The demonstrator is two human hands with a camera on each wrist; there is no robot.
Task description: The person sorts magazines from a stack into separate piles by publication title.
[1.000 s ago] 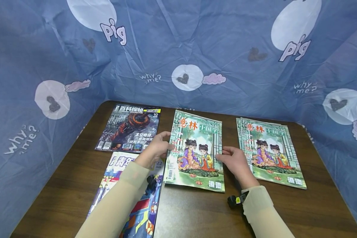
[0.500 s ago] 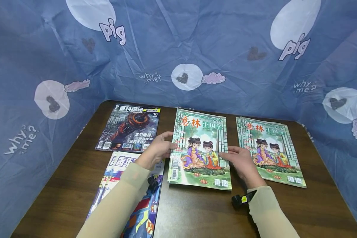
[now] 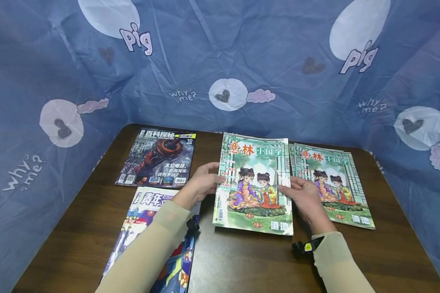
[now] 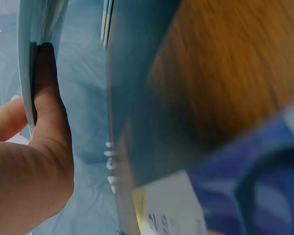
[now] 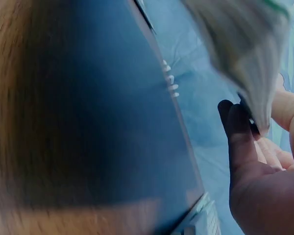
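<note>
Both hands hold a green magazine [image 3: 254, 187] up off the table, its cover with two cartoon children facing me. My left hand [image 3: 201, 182] pinches its left edge, thumb on the front and fingers behind, as the left wrist view shows with the hand [image 4: 44, 142] on the thin edge. My right hand [image 3: 308, 199] pinches the right edge the same way; in the right wrist view the hand [image 5: 264, 161] has the page edges between thumb and fingers. Just right of it, more magazines with the same green cover [image 3: 337, 187] lie on the table, partly hidden behind the held one.
A dark science magazine [image 3: 157, 156] lies at the back left of the brown table [image 3: 234, 264]. In front of it, several purple and white magazines [image 3: 146, 199] overlap, partly covered by the left sleeve. A blue patterned cloth [image 3: 190, 53] hangs behind and at both sides.
The held green magazine has moved to the right, both hands with it, and now overlaps the left edge of the matching magazines. The grip at both edges looks the same.
</note>
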